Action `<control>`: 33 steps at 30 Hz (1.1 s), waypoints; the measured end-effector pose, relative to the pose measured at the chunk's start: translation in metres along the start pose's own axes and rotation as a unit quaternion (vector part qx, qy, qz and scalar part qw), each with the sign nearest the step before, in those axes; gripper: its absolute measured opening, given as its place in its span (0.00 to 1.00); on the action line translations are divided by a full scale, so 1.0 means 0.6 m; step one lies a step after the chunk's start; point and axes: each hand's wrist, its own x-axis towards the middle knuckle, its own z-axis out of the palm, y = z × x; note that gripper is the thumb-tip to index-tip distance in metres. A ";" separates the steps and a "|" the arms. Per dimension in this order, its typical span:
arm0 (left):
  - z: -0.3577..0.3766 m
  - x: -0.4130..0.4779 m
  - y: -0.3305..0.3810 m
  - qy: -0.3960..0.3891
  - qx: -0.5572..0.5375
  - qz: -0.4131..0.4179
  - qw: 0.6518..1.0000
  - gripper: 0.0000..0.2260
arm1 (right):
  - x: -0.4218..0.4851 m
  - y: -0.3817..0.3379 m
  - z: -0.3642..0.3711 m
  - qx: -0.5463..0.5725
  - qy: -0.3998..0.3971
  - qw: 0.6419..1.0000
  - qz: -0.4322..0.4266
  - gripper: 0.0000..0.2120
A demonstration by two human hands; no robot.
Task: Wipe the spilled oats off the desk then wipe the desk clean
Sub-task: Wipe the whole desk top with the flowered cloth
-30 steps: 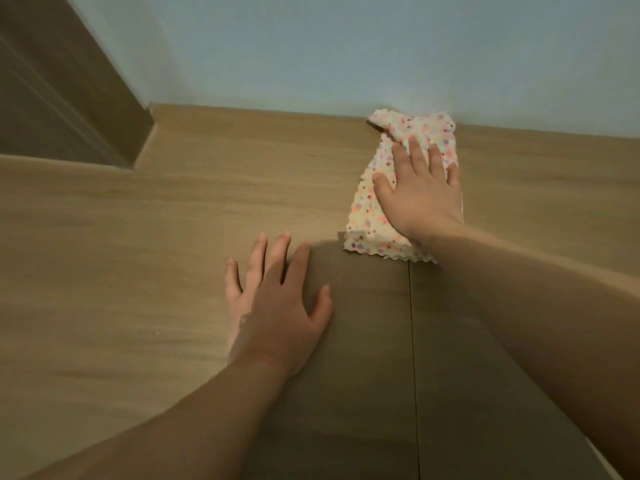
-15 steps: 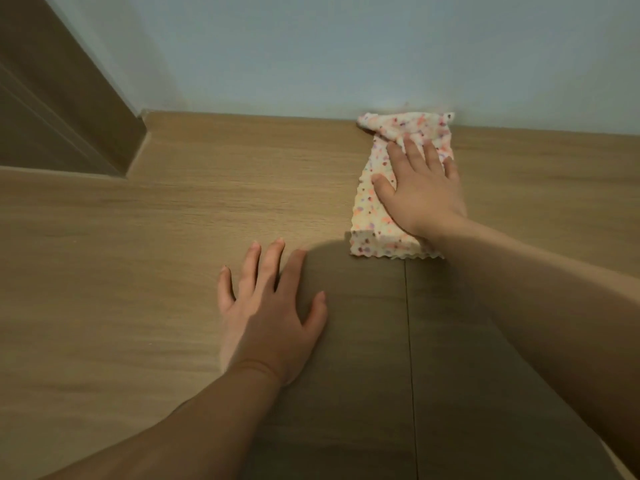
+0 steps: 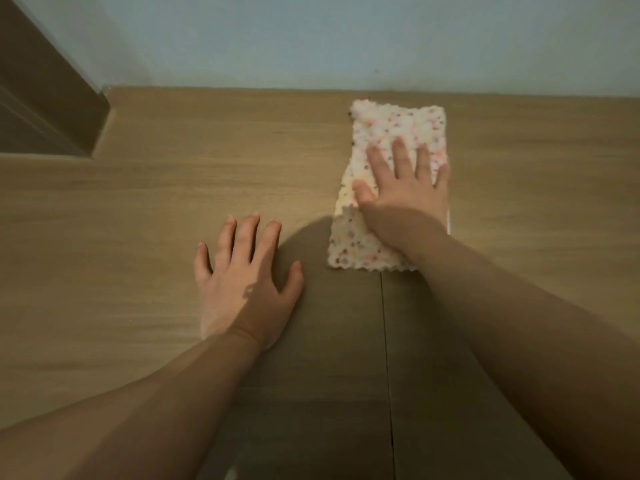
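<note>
A: Look of the cloth (image 3: 391,133)?

B: White, dotted pink, orange and purple, with a scalloped edge. Folded into a long strip, flat on the desk (image 3: 173,188). Far end blurred.

A: Placed where?

B: On the wood, with the wall (image 3: 311,39) just beyond the cloth's far short edge and a thin strip of wood between. Seam (image 3: 386,341) in the desk running out from under the cloth's near edge.

A: Right hand (image 3: 408,192)?

B: Palm down on the cloth's middle, fingers straight and a little apart, pointing toward the far edge, thumb out over the cloth's left side. Pressing, not pinching. Forearm crossing the cloth's near right corner.

A: Left hand (image 3: 246,289)?

B: Left of the cloth and apart from it, flat on bare wood. Fingers fanned wide, thumb toward the cloth. Holding nothing.
</note>
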 end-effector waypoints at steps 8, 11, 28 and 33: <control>-0.005 0.000 0.007 -0.008 -0.004 -0.009 1.000 0.32 | -0.053 0.115 -0.014 0.007 -0.020 0.997 0.070 0.27; -0.006 0.001 0.009 -0.022 -0.001 -0.010 1.000 0.31 | -0.071 0.126 -0.015 0.022 -0.019 0.987 0.161 0.28; -0.011 -0.002 0.009 -0.034 -0.007 0.009 0.999 0.27 | -0.254 0.025 0.010 0.016 -0.031 0.980 0.195 0.29; -0.007 0.003 0.006 -0.028 -0.014 0.009 0.999 0.27 | -0.315 -0.101 0.038 0.038 -0.023 0.999 0.008 0.31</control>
